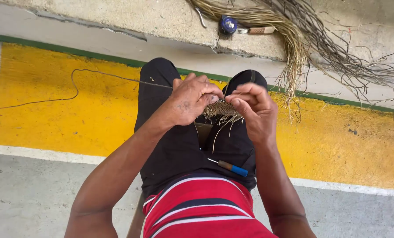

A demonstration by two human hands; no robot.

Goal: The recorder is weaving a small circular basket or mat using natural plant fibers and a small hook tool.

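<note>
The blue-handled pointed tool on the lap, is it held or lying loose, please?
Lying loose: the blue-handled pointed tool rests on the black trousers, apart from both hands, which pinch the straw-coloured fibre bundle.

No packages, labels, signs or screens are showing anywhere in this view (nothing boxed, wrapped, tagged or lit up).
</note>
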